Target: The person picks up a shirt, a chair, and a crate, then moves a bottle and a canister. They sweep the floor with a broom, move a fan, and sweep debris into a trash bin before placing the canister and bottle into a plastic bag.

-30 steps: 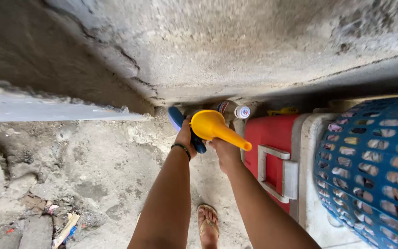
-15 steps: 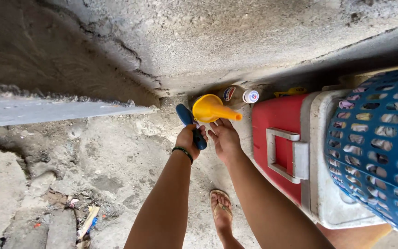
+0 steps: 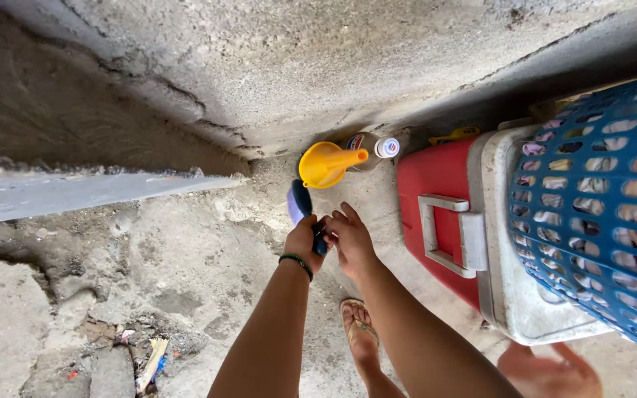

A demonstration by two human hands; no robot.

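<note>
Your left hand (image 3: 302, 242) holds a dark blue brush-like tool (image 3: 302, 208), fingers wrapped closed around its handle; the tool's long axis runs from your hand toward the far wall, tilted slightly left. Your right hand (image 3: 351, 237) sits just beside it on the right, fingers loosely spread and holding nothing, the fingertips touching or nearly touching the tool's near end; which of the two cannot be told. The yellow funnel (image 3: 324, 163) lies on the concrete floor (image 3: 186, 273) directly beyond the tool's tip, at the wall corner, its spout pointing right toward a plastic bottle (image 3: 372, 149) lying beside it. The left hand is nearer the funnel. A red cooler (image 3: 436, 221) stands to the right, carrying a blue basket (image 3: 599, 206).
</note>
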